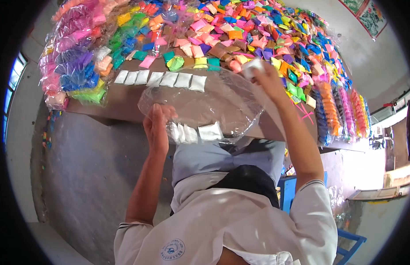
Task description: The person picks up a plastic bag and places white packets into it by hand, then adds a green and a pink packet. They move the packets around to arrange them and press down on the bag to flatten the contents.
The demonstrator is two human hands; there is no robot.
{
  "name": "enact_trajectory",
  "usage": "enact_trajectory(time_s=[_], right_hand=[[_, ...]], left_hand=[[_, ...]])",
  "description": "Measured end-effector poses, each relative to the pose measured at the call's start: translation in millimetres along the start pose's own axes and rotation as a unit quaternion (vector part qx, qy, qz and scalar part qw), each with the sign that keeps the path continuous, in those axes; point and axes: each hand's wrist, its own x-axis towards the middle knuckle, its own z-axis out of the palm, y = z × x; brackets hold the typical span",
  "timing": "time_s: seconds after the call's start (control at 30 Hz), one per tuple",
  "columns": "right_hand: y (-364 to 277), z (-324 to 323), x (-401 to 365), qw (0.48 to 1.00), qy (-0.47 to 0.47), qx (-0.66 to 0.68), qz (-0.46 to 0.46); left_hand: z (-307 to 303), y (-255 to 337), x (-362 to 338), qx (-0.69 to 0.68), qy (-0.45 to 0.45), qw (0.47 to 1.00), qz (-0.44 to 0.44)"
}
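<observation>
A large clear plastic bag spreads over the table edge in front of me. My left hand grips its left side, fingers closed on the film. Several small white packets lie inside along the bag's near side. Farther back, a row of more white packets lies on the brown table, some of them seen through or beside the bag's far edge. Over the right part of the bag, my right hand pinches a white packet, slightly blurred; its fingertips are partly hidden.
A big heap of colourful small packets covers the back and right of the table. Filled clear bags of coloured packets are stacked at the left, and more bagged rows stand at the right edge. A blue stool frame is beside my legs.
</observation>
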Motion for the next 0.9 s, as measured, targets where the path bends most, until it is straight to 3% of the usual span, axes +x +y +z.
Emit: enact_trajectory(time_s=[0.07, 0.1, 0.13, 0.17, 0.23, 0.27, 0.3, 0.33, 0.43, 0.57, 0.67, 0.77, 0.87, 0.9], right_hand=[[-24, -38, -25, 0.983, 0.041, 0.18, 0.011], [-53, -49, -48, 0.984, 0.085, 0.157, 0.01], [-75, -52, -73, 0.982, 0.144, 0.12, 0.013], [-91, -54, -95, 0.98, 0.189, 0.064, 0.006], [-113, -40, -137, 0.971, 0.225, -0.013, -0.082], [-118, -25, -148, 0.965, 0.229, -0.024, -0.124], [-111, -7, -145, 0.941, 0.238, 0.039, -0.236], [-115, 6, -152, 0.937, 0.234, 0.068, -0.251], [-100, 37, -161, 0.955, 0.212, -0.012, -0.206], [-80, 56, -150, 0.966, 0.173, -0.085, -0.173], [-64, 74, -143, 0.967, 0.167, -0.113, -0.153], [-50, 86, -139, 0.961, 0.17, -0.154, -0.157], [-36, 88, -131, 0.96, 0.157, -0.178, -0.151], [-33, 89, -130, 0.961, 0.149, -0.181, -0.145]], left_hand=[[5, -5, -2, 0.045, 0.038, 0.998, -0.018], [-6, -20, -1, 0.235, 0.02, 0.963, 0.131], [-24, -42, 5, 0.388, -0.009, 0.877, 0.284], [-42, -58, 15, 0.546, -0.021, 0.763, 0.345], [-19, -40, 16, 0.517, -0.031, 0.853, 0.059], [-10, -21, 15, 0.634, -0.065, 0.765, 0.093], [8, -18, 11, 0.403, 0.009, 0.915, 0.011], [21, -16, 7, 0.15, 0.087, 0.98, -0.095], [33, -10, -6, 0.23, 0.019, 0.972, -0.047], [37, -1, 2, 0.215, -0.013, 0.975, -0.052], [57, 4, -10, 0.259, -0.066, 0.963, 0.038], [69, 0, -2, 0.119, -0.022, 0.992, -0.048], [52, -22, 5, 0.189, -0.096, 0.976, 0.057], [55, -22, 5, 0.148, -0.077, 0.986, 0.019]])
